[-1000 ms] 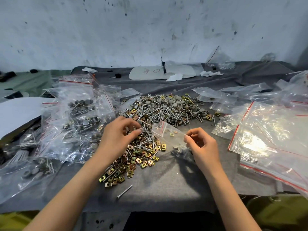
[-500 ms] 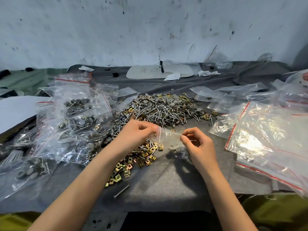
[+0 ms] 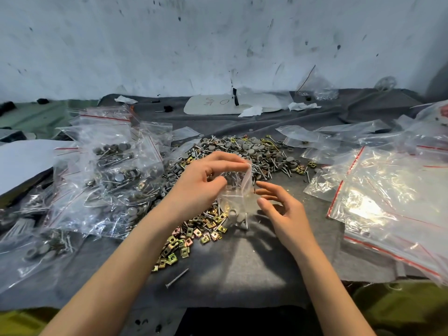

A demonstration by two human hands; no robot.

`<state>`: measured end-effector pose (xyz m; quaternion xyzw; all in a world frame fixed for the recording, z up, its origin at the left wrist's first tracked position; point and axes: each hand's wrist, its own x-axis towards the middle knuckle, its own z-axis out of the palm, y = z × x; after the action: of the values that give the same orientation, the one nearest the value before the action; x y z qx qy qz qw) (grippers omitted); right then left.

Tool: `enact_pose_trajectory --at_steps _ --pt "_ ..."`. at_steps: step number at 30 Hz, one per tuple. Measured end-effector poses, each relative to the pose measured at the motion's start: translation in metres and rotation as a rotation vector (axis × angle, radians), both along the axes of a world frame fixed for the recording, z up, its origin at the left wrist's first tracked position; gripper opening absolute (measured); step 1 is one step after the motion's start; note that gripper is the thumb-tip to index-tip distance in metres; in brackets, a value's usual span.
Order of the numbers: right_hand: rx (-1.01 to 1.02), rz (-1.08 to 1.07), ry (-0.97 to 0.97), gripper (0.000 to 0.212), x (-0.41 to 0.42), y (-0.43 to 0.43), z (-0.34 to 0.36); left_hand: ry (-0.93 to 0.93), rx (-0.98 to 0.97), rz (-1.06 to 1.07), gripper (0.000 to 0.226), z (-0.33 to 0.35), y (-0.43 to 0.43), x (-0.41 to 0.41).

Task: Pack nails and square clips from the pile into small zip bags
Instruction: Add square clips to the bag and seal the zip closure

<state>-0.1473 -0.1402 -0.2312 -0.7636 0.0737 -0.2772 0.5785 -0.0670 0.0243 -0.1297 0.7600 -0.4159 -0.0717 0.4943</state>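
A stained white wall (image 3: pixel 218 44) backs a desk (image 3: pixel 242 275) covered in grey cloth. Above the square clips (image 3: pixel 194 236), in front of the nails (image 3: pixel 254 154), the left hand (image 3: pixel 201 180) pinches the small zip bag (image 3: pixel 238 197) by its top edge. The right hand (image 3: pixel 283 214) hovers just beside the bag, fingers loosely spread. Filled bags (image 3: pixel 109 170) lie to the left.

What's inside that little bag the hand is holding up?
Through the clear small zip bag, pinched by the left hand, a few grey round pieces and a nail sit at the bottom. Anything else inside is too blurred to tell.
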Motion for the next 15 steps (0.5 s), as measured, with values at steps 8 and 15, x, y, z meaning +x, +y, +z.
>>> enact_pose_trajectory --at_steps 8,15 --pt "0.073 0.067 -0.077 0.016 -0.0015 -0.0008 0.0016 -0.036 -0.035 -0.104 0.055 0.0056 -0.0049 -0.0021" --pt "0.086 0.038 -0.098 0.022 -0.0006 -0.0019 0.0004 -0.011 -0.011 -0.114 0.055 -0.0001 -0.001 0.0021"
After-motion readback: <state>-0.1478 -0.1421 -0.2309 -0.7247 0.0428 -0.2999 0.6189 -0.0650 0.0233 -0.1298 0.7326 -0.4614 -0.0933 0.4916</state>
